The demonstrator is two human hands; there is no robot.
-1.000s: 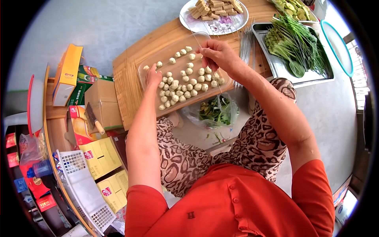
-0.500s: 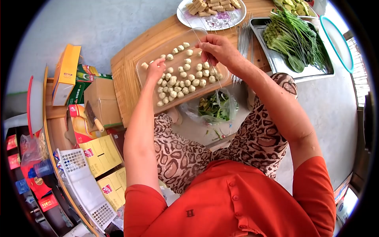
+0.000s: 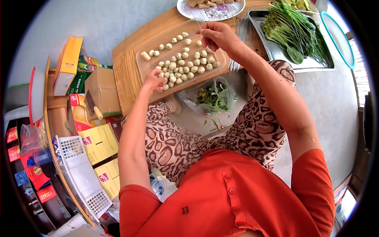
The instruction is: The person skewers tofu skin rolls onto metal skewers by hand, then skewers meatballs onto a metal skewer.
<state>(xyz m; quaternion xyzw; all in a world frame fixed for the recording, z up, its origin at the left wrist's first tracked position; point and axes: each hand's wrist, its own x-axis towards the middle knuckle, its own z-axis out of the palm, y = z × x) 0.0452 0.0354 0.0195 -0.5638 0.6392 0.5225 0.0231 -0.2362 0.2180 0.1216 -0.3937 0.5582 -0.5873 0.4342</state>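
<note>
A clear shallow tray holds several small pale-green speckled balls and one short beige roll piece at its left side. At the tray's near-left corner, my left hand reaches in with thumb and fingers apart, its fingertips at the edge of the ball cluster. I cannot tell whether it touches a ball. Over the tray's right side, my right hand pinches a thin skewer that slants across the tray.
A bundle of thin metal skewers lies right of the tray. Farther right, a metal tray carries leafy greens. A plate of beige rolls stands behind. Below hangs a plastic bag of leaves. A cleaver is at left.
My left hand has moved from beside the beige roll piece to the near-left balls. My right hand still pinches the skewer. The view has tilted, so the table sits higher in it.
</note>
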